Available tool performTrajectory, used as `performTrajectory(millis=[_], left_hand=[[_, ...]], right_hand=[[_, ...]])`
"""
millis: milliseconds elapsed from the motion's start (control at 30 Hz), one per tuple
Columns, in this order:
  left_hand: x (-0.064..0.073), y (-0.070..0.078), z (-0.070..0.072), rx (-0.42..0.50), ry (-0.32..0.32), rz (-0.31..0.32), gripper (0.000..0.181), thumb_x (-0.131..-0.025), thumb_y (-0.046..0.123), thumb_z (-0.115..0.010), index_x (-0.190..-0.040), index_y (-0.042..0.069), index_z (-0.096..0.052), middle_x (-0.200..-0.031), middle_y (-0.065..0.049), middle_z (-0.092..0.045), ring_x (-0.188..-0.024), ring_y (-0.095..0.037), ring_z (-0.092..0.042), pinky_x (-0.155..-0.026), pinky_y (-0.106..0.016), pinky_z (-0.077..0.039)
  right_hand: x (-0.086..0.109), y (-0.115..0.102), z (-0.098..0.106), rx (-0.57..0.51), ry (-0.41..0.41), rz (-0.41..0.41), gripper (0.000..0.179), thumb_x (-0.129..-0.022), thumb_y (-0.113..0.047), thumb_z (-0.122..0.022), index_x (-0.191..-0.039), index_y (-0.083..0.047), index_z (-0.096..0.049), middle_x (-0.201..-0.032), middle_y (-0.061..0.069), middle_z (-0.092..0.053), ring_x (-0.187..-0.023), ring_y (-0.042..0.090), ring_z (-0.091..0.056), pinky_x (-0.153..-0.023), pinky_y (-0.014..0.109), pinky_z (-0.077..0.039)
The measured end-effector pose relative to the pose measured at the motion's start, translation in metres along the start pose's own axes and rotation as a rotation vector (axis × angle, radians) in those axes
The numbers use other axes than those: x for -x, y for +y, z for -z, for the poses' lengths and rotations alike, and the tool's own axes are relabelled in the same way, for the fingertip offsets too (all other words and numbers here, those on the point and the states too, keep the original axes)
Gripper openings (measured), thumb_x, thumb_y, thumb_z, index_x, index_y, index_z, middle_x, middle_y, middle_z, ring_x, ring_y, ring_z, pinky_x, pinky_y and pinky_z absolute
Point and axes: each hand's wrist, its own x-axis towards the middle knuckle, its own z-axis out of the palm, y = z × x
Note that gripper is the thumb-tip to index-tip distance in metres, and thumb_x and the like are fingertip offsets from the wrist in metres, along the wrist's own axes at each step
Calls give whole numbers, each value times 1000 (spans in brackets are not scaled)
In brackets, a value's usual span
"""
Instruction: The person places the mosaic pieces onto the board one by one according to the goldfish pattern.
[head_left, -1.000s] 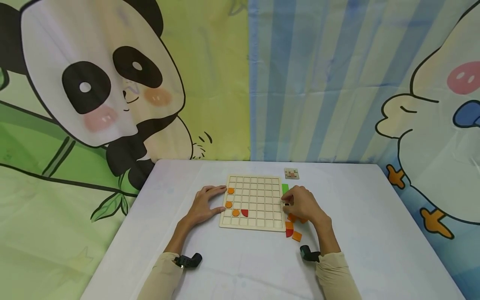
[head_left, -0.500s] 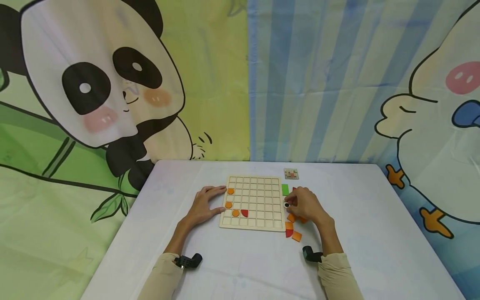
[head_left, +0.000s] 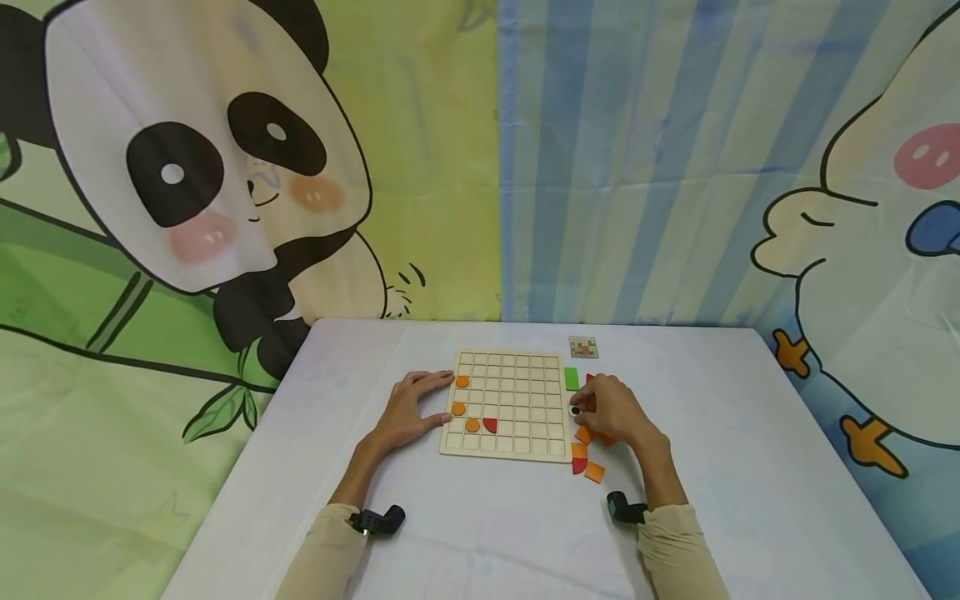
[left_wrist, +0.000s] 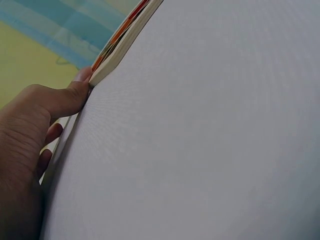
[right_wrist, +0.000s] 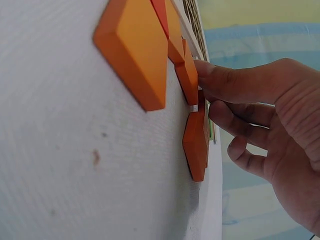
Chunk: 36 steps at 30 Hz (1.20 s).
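The small black-and-white piece (head_left: 575,411) sat below and right of the frame's centre, pinched by your right hand (head_left: 613,412) (just beside the grid board (head_left: 517,408)). Your left hand (head_left: 405,414), fingers extended, touched the board's left edge.

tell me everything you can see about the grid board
The grid board looks like pale wood: a thin, roughly square slab with rounded corners, its face divided by lines into small cells. It lies flat on the white table. Three orange discs and a red quarter-circle piece sit in its left half, and the left hand's grip touches its left edge.
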Motion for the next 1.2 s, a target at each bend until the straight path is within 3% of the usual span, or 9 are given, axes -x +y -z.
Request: performTrajectory(millis=[300,533,700,1200], left_hand=[[0,2,1,4,-3,-2,75,-89,35,-91,-158,27,-61,-165,7,-57,-148,-29,-48,-120,-61,-32],[0,2,3,12,-4,4,75,-90,35,-91,-158,27,-61,-166,7,-57,-148,-30,-48,-121,-61,-31],[1,4,3,13,-2,1,75,-89,36,-91,-158,26,-61,-165,6,-57,-148,-30,-48,-121,-62,-31],[1,3,1,0,3,-4,75,-89,37,-91,-157,26,-61,-165,6,-58,-147,-29,-48,-119,-60,-33]], right_hand=[[0,0,2,-19,-20,-18,22,-86,2,-88,-107,-4,-85,-88,4,-72,-78,17,-58,-72,29,-51],[1,1,3,29,-2,35,20,-83,-12,-94,-97,-6,-82,-80,-1,-69,-74,13,-59,-72,31,-50],[3,1,5,55,15,41,19,-84,-15,-93,-98,-8,-82,-79,-3,-68,-75,13,-58,-72,32,-49],[3,0,3,-4,29,48,19,-84,-17,-91,-99,-10,-83,-86,0,-70,-81,17,-60,-77,31,-54]])
